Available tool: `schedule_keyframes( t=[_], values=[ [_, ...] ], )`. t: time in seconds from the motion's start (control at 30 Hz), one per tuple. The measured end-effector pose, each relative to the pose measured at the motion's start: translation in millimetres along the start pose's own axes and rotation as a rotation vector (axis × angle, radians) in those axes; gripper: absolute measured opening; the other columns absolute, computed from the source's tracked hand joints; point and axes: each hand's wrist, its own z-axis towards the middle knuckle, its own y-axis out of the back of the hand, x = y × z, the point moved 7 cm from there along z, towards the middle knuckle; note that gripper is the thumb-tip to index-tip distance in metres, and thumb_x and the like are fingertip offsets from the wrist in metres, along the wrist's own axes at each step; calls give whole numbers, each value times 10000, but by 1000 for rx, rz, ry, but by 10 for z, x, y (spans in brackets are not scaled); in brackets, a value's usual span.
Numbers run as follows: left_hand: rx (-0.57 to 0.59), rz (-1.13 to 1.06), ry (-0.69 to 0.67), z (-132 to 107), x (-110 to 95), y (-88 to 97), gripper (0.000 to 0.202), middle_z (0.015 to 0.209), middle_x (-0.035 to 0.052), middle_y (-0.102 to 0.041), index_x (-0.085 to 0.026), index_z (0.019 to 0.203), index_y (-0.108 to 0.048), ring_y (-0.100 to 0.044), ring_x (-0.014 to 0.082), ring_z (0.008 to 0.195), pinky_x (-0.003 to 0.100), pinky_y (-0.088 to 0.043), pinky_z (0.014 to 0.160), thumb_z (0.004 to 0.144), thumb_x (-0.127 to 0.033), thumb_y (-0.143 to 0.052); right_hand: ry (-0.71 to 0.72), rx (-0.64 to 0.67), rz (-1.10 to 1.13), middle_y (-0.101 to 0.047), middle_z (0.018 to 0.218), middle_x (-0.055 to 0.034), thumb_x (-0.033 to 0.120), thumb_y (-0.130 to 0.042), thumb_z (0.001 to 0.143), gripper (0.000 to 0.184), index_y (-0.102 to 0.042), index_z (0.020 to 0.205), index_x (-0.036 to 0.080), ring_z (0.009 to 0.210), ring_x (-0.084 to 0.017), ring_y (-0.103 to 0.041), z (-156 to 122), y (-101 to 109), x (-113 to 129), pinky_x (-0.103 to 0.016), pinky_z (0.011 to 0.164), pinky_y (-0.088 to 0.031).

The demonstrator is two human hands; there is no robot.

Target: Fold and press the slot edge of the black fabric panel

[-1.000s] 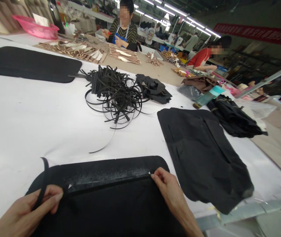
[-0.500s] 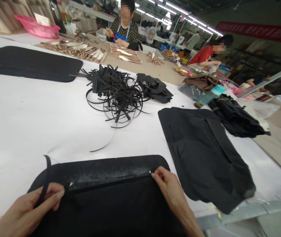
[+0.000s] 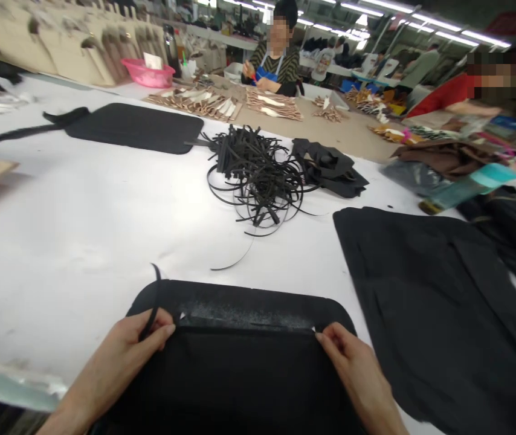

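Head view: black panel [image 3: 249, 386] on white tabletop [image 3: 81, 229], lower centre, rounded far corners visible, near edge out of frame. Across the far part of the panel, pale-specked band [image 3: 249, 316], long axis left to right with a slight downward slope to the right, just short of the far edge and directly between the two sets of fingers. At the left end of the band, left white tab [image 3: 182, 316], with left hand [image 3: 133, 347] just beside; at the right end, right white tab [image 3: 313, 329], with right hand [image 3: 353, 359] just beside; hence each hand nearer to its own end. Left fingers closed around black strip [image 3: 155, 296], free end upright and curled above the knuckles; any continuation along the band impossible to tell, black against black. Right thumb and forefinger closed in a pinch at the panel surface, contents hidden. Beyond the panel, well apart from both hands, tangled heap of strips [image 3: 262, 175]. To the right, near the right hand, second black panel [image 3: 421, 290]; farther off to the left, third black panel [image 3: 135, 127].
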Motion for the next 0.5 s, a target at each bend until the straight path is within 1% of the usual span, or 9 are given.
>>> schedule_keyframes(
  t=[0.07, 0.13, 0.23, 0.33, 0.5],
  values=[
    [-6, -36, -5, -36, -115, 35, 373, 641, -3, -450, -160, 712, -505, -412, 135, 639, 235, -325, 586, 801, -517, -451, 9, 19, -11, -435, 625, 18, 641, -275, 804, 480, -442, 731, 197, 612, -130, -419, 17, -30, -30, -259, 581, -303],
    [-12, -73, 2, -54, -162, 63, 328, 629, -8, -449, -155, 705, -508, -406, 130, 626, 236, -316, 576, 797, -467, -469, -12, 58, -17, -478, 663, 19, 694, -245, 780, 528, -463, 773, 213, 644, -135, -454, 33, -72, -78, -256, 614, -335],
    [-21, -97, 11, -69, -163, 87, 303, 612, -15, -443, -149, 691, -510, -393, 122, 607, 235, -303, 557, 782, -437, -488, -49, 130, -46, -531, 734, 24, 743, -203, 743, 580, -479, 838, 242, 720, -143, -499, 46, -127, -141, -249, 685, -367],
    [-31, -92, 3, -74, -163, 92, 289, 608, -17, -448, -148, 687, -511, -401, 120, 606, 234, -310, 561, 774, -423, -491, -63, 151, -72, -544, 768, 22, 756, -183, 724, 599, -473, 861, 250, 765, -150, -509, 53, -133, -160, -246, 727, -373],
    [-81, -55, 7, -61, -191, 99, 242, 606, -18, -444, -150, 688, -516, -401, 115, 594, 232, -315, 560, 760, -373, -456, -77, 188, -81, -540, 775, 12, 777, -145, 682, 645, -455, 854, 238, 763, -154, -517, 59, -147, -135, -250, 723, -382]
  ],
)
